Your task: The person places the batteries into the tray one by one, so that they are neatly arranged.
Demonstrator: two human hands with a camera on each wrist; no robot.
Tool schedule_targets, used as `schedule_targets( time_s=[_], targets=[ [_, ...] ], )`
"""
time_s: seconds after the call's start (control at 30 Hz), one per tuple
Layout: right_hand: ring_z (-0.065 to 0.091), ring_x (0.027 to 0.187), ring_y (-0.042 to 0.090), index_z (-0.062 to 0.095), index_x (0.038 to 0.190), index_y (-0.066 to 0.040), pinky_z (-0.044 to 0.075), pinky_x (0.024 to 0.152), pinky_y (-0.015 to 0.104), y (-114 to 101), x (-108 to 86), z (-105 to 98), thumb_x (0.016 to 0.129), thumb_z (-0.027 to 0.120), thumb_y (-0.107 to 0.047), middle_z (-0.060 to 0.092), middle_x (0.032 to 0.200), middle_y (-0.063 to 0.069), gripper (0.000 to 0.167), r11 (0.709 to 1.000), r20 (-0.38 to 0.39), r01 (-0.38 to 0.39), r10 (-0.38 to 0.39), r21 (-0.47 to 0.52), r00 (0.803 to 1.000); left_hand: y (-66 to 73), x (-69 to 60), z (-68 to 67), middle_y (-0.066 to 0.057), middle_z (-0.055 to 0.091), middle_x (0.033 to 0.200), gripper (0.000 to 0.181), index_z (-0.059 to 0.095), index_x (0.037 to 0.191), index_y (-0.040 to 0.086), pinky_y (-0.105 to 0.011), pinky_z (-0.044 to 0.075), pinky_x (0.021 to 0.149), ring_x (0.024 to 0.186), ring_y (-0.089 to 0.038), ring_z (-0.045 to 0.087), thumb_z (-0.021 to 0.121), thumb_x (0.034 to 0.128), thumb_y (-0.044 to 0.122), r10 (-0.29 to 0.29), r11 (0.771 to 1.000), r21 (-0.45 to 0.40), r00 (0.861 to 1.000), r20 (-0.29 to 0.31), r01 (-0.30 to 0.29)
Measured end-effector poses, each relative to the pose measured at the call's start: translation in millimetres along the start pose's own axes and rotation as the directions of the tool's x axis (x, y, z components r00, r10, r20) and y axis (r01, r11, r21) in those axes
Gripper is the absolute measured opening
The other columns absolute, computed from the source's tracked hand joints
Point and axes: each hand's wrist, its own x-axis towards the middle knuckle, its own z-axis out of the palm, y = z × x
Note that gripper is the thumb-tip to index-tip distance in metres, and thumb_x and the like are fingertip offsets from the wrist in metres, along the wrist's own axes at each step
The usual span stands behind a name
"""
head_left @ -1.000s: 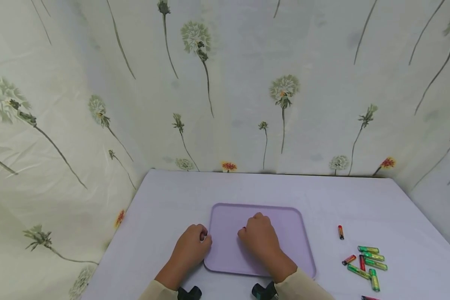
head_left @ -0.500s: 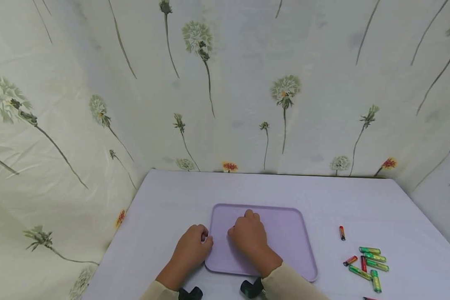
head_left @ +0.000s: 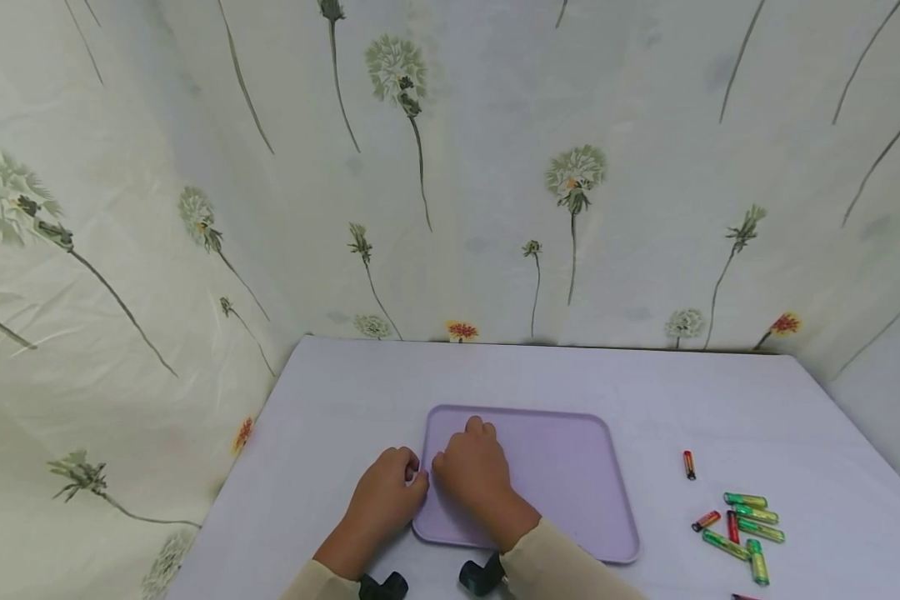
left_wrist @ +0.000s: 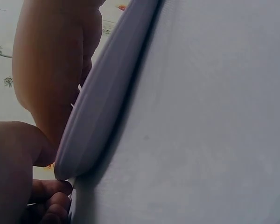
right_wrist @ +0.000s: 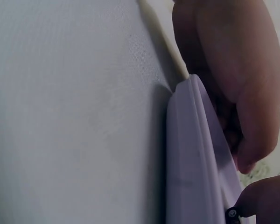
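Observation:
A lilac tray (head_left: 555, 492) lies on the table. My left hand (head_left: 384, 492) rests by its left rim, fingers loosely curled; nothing shows in them, though their undersides are hidden. Over the tray's left part is my right hand (head_left: 474, 471), close beside the left, thumb and fingers bent downward. In the right wrist view, a small dark round end like a battery's (right_wrist: 232, 213) shows at the thumb of my right hand (right_wrist: 266, 200); the rest of it is hidden. The left wrist view shows my left hand (left_wrist: 14, 172) at the tray's edge (left_wrist: 95, 126).
To the right of the tray lie several green batteries (head_left: 757, 530), with red ones (head_left: 706, 521) among them and another red one (head_left: 689, 465) farther back. Part of a red item is cut off at the bottom edge. Flower-patterned cloth (head_left: 487, 183) hangs behind and left of the table.
My right hand has moved left across the tray, toward my left hand. The left hand has stayed at the left rim. The view has shifted slightly.

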Motion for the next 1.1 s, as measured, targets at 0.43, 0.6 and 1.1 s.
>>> schedule_targets(
  time_s=[0.43,0.6,1.1],
  targets=[
    [0.044,0.085,0.027,0.069,0.073,-0.002,0.045,0.069,0.038,-14,-2.0,-1,0.093,0.068,-0.026,0.053,0.094,0.011,0.032,0.997,-0.031,0.037,-0.035,0.066,0.999,-2.3,0.7,1.8,0.005,0.05,0.082,0.009,0.062,0.092,0.017,-0.028,0.037,0.063,0.071,-0.011,0.046,0.066,0.0934,0.025,0.024,1.0,0.008,1.0,-0.009,-0.024],
    [0.047,0.088,0.027,0.07,0.074,-0.002,0.047,0.072,0.038,-17,-0.9,-1,0.092,0.068,-0.025,0.059,0.102,0.013,0.03,0.994,-0.035,0.045,-0.042,0.097,0.999,-1.5,-0.2,-0.4,0.005,0.049,0.08,0.011,0.058,0.088,0.019,-0.028,0.036,0.062,0.069,-0.01,0.044,0.065,0.0937,0.025,0.033,0.999,0.019,0.999,-0.004,-0.033],
    [0.051,0.092,0.027,0.071,0.074,-0.004,0.048,0.08,0.038,-14,2.5,4,0.095,0.068,-0.029,0.065,0.108,0.013,0.033,0.992,-0.027,0.045,-0.042,0.12,0.999,-3.2,0.3,-5.4,0.004,0.05,0.082,0.016,0.06,0.09,0.016,-0.029,0.038,0.065,0.073,-0.012,0.046,0.071,0.091,0.028,0.032,0.999,0.003,0.998,0.045,-0.032]
  ],
)
